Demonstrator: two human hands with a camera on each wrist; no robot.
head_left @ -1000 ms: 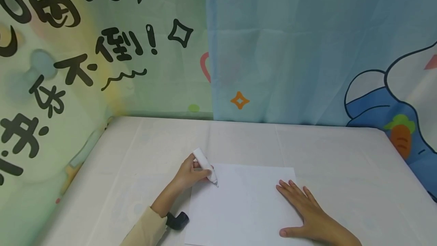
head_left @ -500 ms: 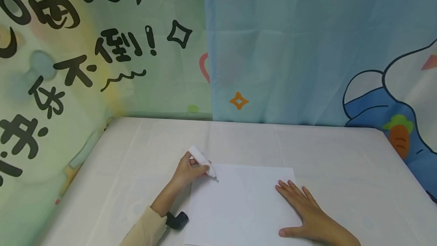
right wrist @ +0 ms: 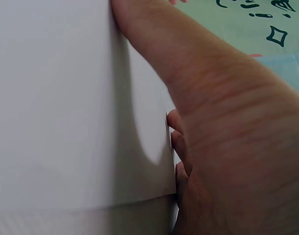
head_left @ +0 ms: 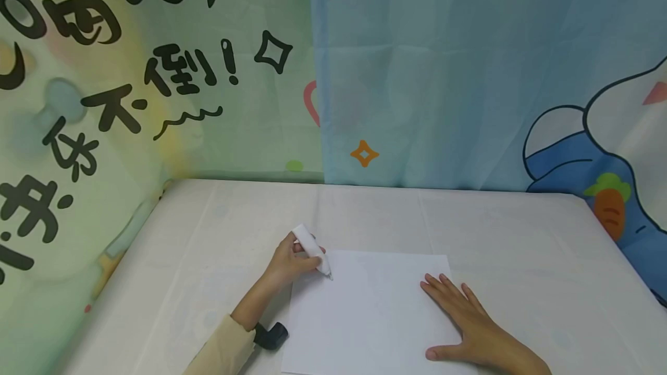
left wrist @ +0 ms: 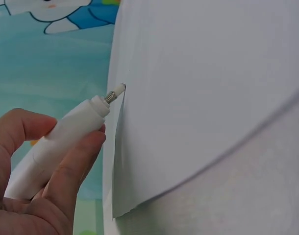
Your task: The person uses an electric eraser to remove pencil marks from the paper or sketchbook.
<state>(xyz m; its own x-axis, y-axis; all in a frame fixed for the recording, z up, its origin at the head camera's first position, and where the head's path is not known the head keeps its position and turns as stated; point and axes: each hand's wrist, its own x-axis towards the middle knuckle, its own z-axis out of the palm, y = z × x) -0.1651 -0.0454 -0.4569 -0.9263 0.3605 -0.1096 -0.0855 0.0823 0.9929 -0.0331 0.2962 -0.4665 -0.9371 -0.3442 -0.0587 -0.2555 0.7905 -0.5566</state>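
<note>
A white sheet of paper (head_left: 372, 311) lies on the table near its front edge. My left hand (head_left: 289, 262) grips a white pen-shaped tool (head_left: 311, 249) whose tip touches the sheet near its far left corner. In the left wrist view the white tool (left wrist: 61, 139) sits between thumb and fingers, its small white tip at the edge of the paper (left wrist: 203, 93). My right hand (head_left: 464, 320) lies flat, fingers spread, on the sheet's right side. In the right wrist view the right hand (right wrist: 223, 137) presses on the paper (right wrist: 66, 107).
A white cloth covers the table (head_left: 521, 236). A small black object (head_left: 271, 335) lies by my left sleeve. Printed fabric backdrops (head_left: 443, 74) close off the back, with more fabric along the left and right sides.
The tool's tip moved slightly away along the paper's left part and then came a little way back. The right hand has stayed flat in the same place.
</note>
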